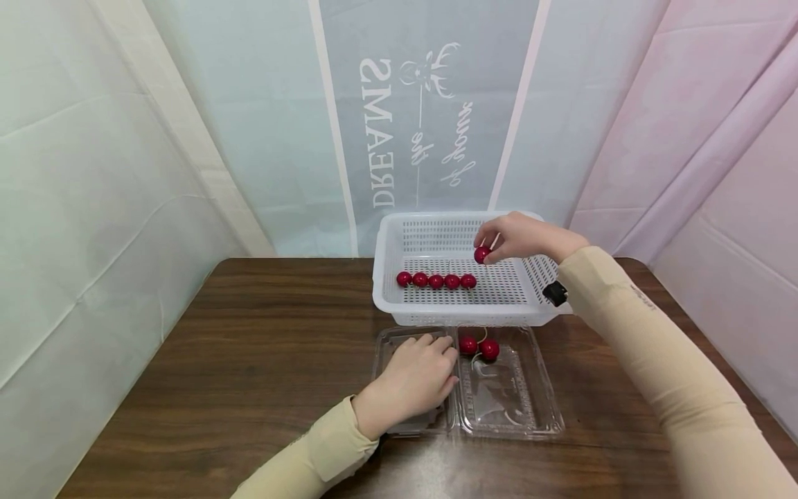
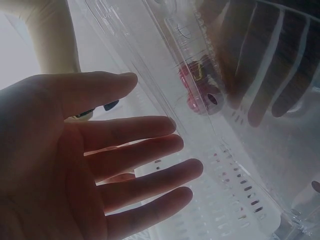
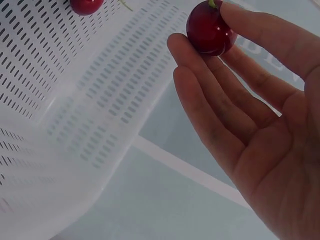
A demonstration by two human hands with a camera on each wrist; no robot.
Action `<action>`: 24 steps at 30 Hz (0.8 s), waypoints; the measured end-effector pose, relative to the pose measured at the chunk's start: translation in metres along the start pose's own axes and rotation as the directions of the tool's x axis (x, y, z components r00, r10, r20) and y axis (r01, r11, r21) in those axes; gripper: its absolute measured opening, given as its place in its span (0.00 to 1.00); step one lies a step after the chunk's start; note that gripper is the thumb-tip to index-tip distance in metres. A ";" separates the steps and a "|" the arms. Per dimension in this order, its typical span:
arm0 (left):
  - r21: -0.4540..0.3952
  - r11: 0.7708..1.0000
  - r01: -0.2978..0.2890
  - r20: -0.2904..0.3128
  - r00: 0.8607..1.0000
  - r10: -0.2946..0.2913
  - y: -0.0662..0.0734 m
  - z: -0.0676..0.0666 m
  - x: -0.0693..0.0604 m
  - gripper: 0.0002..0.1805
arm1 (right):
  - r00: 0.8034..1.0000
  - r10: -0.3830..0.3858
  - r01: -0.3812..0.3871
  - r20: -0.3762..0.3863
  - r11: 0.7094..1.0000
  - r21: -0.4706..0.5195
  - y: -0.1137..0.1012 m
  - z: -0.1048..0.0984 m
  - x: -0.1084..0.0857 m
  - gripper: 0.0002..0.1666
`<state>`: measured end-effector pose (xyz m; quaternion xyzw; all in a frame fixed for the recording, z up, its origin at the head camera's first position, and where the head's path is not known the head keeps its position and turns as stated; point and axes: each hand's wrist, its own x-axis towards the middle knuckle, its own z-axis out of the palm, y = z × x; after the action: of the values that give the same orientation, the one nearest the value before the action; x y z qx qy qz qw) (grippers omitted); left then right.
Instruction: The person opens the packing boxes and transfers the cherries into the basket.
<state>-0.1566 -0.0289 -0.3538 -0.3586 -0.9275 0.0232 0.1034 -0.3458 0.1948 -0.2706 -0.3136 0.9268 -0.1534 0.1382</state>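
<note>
My right hand (image 1: 514, 235) pinches a red cherry (image 3: 211, 29) between thumb and fingertips, over the right part of a white perforated basket (image 1: 383, 294). Inside that basket a row of several cherries (image 1: 436, 281) lies toward the left. In front of it sits an opened clear plastic clamshell box (image 1: 551, 416). Two cherries with stems (image 1: 489, 349) lie in the upper left of its right half. Over the box's left half is my left hand (image 1: 408, 381), palm down; in the left wrist view its fingers (image 2: 145, 150) are stretched and hold nothing. Contact with the plastic cannot be told.
Both containers stand on a dark wood-grain table (image 1: 268, 360), the basket at its back edge. Behind hangs a printed grey-blue curtain (image 1: 430, 138), with pale cloth on the left (image 1: 93, 173) and pinkish cloth on the right (image 1: 698, 138).
</note>
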 end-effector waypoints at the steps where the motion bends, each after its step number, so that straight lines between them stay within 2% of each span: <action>1: 0.001 1.000 0.000 0.000 1.000 0.000 0.000 0.000 0.000 0.16 | 1.000 0.001 -0.001 0.006 1.000 0.001 0.001 0.000 0.002 0.17; 8: 0.014 1.000 0.000 -0.012 1.000 0.000 -0.001 0.001 -0.001 0.16 | 0.999 0.011 -0.011 0.030 1.000 -0.016 0.009 0.003 0.013 0.16; 24: 0.024 1.000 -0.001 -0.027 1.000 0.002 -0.001 0.001 -0.001 0.17 | 0.991 0.096 -0.097 0.090 0.995 0.013 0.019 0.010 0.033 0.14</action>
<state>-0.1566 -0.0305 -0.3546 -0.3582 -0.9254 0.0297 0.1202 -0.3784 0.1868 -0.2919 -0.2738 0.9324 -0.1405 0.1897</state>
